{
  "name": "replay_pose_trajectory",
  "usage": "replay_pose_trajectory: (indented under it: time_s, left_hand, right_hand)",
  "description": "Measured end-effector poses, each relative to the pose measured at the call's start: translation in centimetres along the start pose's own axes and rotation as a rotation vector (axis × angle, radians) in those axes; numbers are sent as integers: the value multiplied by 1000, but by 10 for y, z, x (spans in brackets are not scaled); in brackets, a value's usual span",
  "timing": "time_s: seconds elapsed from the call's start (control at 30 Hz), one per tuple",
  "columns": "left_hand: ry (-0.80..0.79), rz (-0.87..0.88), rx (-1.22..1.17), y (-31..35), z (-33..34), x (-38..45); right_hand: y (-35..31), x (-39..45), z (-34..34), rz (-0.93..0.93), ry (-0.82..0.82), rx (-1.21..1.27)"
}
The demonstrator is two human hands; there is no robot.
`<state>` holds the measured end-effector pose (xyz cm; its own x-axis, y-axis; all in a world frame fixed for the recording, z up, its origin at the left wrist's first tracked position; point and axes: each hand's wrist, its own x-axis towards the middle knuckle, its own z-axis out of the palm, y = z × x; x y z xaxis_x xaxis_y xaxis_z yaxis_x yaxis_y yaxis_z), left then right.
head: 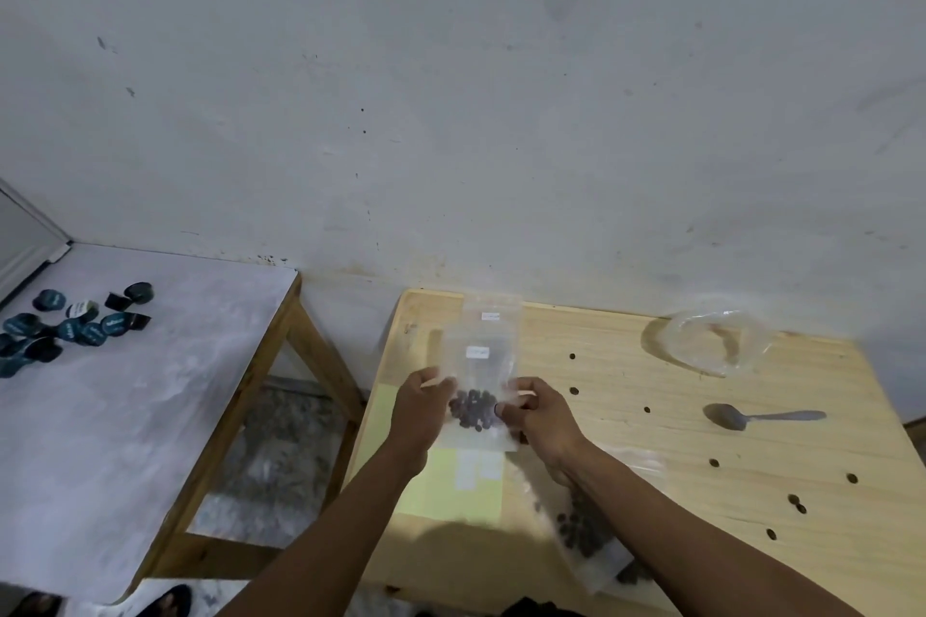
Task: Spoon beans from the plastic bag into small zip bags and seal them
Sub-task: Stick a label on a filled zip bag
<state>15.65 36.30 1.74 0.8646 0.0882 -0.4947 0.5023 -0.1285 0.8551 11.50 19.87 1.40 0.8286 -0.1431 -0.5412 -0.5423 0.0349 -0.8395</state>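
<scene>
A small clear zip bag [478, 381] with dark beans at its bottom is held upright above the wooden table [651, 441]. My left hand [421, 411] pinches its left edge and my right hand [538, 411] pinches its right edge. Another empty zip bag [493, 313] lies flat on the table behind it. A filled zip bag of beans [584, 534] lies under my right forearm. The clear plastic bag [716, 336] sits crumpled at the back right, looking almost empty. A metal spoon [756, 416] lies on the table to the right.
Several loose beans [796, 504] are scattered over the right side of the table. A yellow paper sheet [451, 486] lies under the held bag. A white-topped side table [125, 391] at left carries several dark round capsules [70, 326]. A wall stands close behind.
</scene>
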Motion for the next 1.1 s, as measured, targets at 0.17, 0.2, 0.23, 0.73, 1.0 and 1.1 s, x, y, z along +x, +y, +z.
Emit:
replay_pose_trajectory:
  time_s: [0.17,0.2,0.23,0.73,1.0,1.1]
  left_hand:
    - [-174,-17,216,-29,6,12]
    - [-160,3,244,-30,8,16]
    - [-139,16,269,-30,10,20]
    - [-214,-121,410,5,37,82]
    - [-238,-37,483,15,45,79]
    - [-47,129,432,11,41,60]
  right_hand:
    - [6,15,-5,61,145,21]
    - [7,18,-5,70,159,12]
    - [7,22,-4,76,168,-6]
    - [-27,53,-4,80,91,-19]
    - [-22,47,-28,57,0,4]
    - [-15,31,-46,-64,45,-133]
